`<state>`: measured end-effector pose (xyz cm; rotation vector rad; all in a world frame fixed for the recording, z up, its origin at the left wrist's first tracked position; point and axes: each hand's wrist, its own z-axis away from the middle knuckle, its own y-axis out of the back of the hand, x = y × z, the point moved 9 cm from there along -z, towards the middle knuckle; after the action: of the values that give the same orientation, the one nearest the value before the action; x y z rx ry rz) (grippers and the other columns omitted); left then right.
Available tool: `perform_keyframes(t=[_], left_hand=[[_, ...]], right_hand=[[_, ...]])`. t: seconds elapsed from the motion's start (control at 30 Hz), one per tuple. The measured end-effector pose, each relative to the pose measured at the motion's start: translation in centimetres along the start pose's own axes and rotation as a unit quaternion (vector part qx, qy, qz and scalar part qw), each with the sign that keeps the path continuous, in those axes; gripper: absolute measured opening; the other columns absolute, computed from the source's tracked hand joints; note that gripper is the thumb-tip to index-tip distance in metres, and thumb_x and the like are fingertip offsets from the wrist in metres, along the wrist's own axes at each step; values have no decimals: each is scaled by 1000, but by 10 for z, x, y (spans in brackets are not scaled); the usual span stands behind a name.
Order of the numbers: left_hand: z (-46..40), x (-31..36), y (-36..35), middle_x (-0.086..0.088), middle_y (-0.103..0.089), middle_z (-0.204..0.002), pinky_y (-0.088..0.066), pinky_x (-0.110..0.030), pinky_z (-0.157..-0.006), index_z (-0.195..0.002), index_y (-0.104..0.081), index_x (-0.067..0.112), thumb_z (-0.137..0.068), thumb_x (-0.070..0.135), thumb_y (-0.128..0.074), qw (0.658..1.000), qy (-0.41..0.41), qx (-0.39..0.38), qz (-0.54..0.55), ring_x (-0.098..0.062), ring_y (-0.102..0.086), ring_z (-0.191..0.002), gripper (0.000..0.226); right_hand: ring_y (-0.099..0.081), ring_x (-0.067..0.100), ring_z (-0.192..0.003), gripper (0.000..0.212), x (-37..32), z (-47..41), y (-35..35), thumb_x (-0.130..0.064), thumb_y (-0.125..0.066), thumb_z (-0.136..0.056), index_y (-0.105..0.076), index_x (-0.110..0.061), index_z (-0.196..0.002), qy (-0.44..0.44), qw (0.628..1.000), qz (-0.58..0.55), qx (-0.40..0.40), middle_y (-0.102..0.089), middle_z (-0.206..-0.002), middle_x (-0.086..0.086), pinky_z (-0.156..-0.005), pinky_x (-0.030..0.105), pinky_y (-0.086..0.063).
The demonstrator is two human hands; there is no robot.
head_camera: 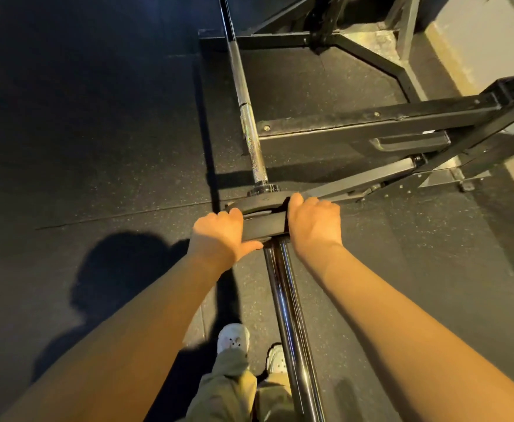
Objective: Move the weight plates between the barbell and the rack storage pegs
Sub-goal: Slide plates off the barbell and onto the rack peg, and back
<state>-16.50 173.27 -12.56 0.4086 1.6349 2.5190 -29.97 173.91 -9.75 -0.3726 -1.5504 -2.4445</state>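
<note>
A black weight plate (pixel 263 226) sits on the barbell's chrome sleeve (pixel 289 315), seen edge-on just in front of me. A second dark plate (pixel 258 204) lies right behind it, against the sleeve's collar. My left hand (pixel 219 236) grips the near plate's left rim, thumb on its near face. My right hand (pixel 313 223) grips its right rim, fingers curled over the far side. The barbell's shaft (pixel 249 129) runs away from me beyond the collar.
The black steel rack (pixel 371 120) with its beams and braces stands to the right of the shaft. Dark speckled rubber floor (pixel 97 147) spreads to the left. My white shoes (pixel 234 336) and olive trousers are below, left of the sleeve. No storage peg is clearly visible.
</note>
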Motion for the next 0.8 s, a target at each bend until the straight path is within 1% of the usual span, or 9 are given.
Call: perform_keyframes(t=[0.13, 0.23, 0.3, 0.4, 0.47, 0.53, 0.63, 0.7, 0.8], left_hand=[[7, -27, -32, 0, -60, -103, -51, -28, -75, -116, -47, 19, -82, 61, -61, 989, 51, -28, 134, -16, -59, -90, 56], [9, -36, -47, -1, -60, -103, -51, -32, -81, -114, -47, 19, -85, 44, -65, 975, 79, -71, 198, -17, -59, -93, 42], [10, -38, -49, 2, -57, -93, -50, -32, -78, -106, -47, 17, -86, 37, -65, 969, 83, -63, 223, -17, -57, -87, 33], [10, -42, -55, 7, -51, -80, -44, -27, -72, -100, -48, 17, -88, 30, -64, 956, 94, -47, 275, -12, -54, -79, 24], [8, -46, -63, 5, -56, -83, -43, -26, -74, -101, -54, 14, -87, 29, -65, 954, 89, -47, 281, -13, -57, -83, 23], [4, -48, -71, 3, -61, -84, -47, -28, -75, -100, -58, 13, -85, 31, -67, 953, 82, -49, 288, -16, -62, -85, 25], [4, -52, -81, 2, -63, -85, -51, -34, -78, -101, -55, 15, -79, 36, -72, 937, 69, -31, 342, -15, -62, -82, 35], [5, -54, -85, 1, -64, -90, -51, -41, -84, -105, -54, 14, -79, 34, -73, 928, 73, -22, 364, -18, -62, -87, 37], [5, -57, -90, 1, -63, -100, -49, -44, -89, -112, -54, 16, -79, 33, -74, 915, 88, -12, 393, -20, -61, -96, 42]], right_hand=[[-54, 50, -109, 39, -42, 10, 14, -17, -52, -88, -35, -1, -121, 22, 991, 133, -3, -53, -117, 32, -91, 53, -46], [-56, 56, -98, 40, -66, 14, 17, -10, -50, -86, -38, 7, -120, 52, 970, 235, -16, -43, -88, 45, -81, 55, -51], [-57, 58, -91, 38, -78, 16, 16, -8, -51, -83, -47, 6, -118, 81, 954, 288, -25, -36, -78, 43, -73, 56, -53], [-60, 53, -87, 36, -89, 16, 18, -8, -52, -82, -56, 0, -116, 121, 939, 321, -21, -47, -87, 37, -68, 51, -54], [-59, 44, -95, 35, -82, 13, 20, -13, -49, -87, -52, -3, -120, 146, 958, 248, 20, -59, -105, 24, -72, 43, -48], [-52, 33, -103, 30, -51, 9, 22, -25, -54, -90, -51, -12, -117, 162, 977, 104, 90, -57, -112, 10, -76, 39, -38], [-56, 33, -88, 49, 20, 7, -2, -46, -77, -71, -55, -15, -103, 104, 985, -12, 139, -60, -94, 11, -72, 40, -40], [-58, 36, -74, 53, 47, 7, -25, -45, -80, -68, -56, -11, -101, 61, 989, -54, 127, -61, -80, 16, -63, 41, -42], [-57, 40, -75, 51, 44, 1, -40, -35, -78, -74, -53, -5, -107, 73, 987, -91, 111, -58, -82, 21, -59, 41, -39]])
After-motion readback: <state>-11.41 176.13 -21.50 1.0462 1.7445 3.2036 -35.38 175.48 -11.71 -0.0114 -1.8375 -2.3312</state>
